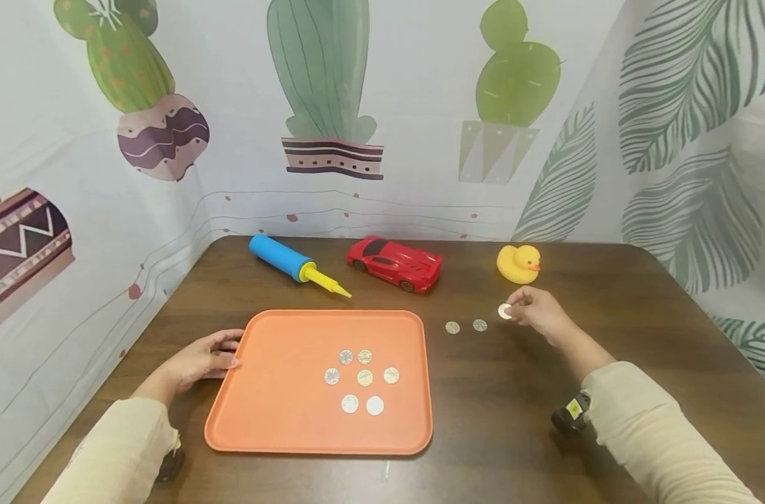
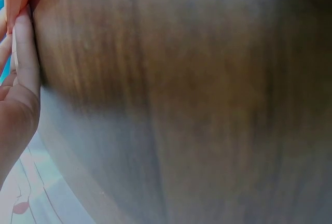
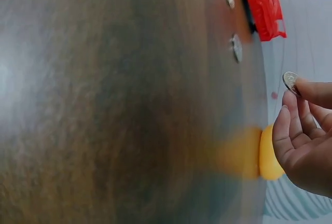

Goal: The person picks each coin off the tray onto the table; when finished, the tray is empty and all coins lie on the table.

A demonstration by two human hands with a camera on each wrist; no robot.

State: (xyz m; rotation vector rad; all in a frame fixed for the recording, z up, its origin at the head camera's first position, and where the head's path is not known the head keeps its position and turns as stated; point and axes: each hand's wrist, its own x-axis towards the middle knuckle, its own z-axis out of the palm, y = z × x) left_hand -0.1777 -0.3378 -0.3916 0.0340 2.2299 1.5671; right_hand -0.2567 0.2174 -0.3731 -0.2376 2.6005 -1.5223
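The right hand [image 1: 536, 311] pinches a small round silvery metal coin [image 1: 504, 311] between thumb and index fingertip, its other fingers loosely bent beneath; the right wrist view shows this coin raised off the dark brown wood-grained table [image 1: 483, 420]. Two more flat round metal coins [image 1: 479, 325] lie on the tabletop, between that hand and a rectangular orange tray [image 1: 262, 399] with rounded corners. The left hand [image 1: 196, 360] grips the tray's left rim, thumb on one side and fingers on the other — how the hidden fingertips sit, I cannot tell. Seven round metal coins [image 1: 365, 378], set apart, rest on the tray's right half. Behind stand a blue cylindrical pump with a yellow nozzle [image 1: 281, 257], a glossy red toy sports car [image 1: 395, 263] and a yellow toy duck [image 1: 518, 264] — the duck just beyond the right hand.
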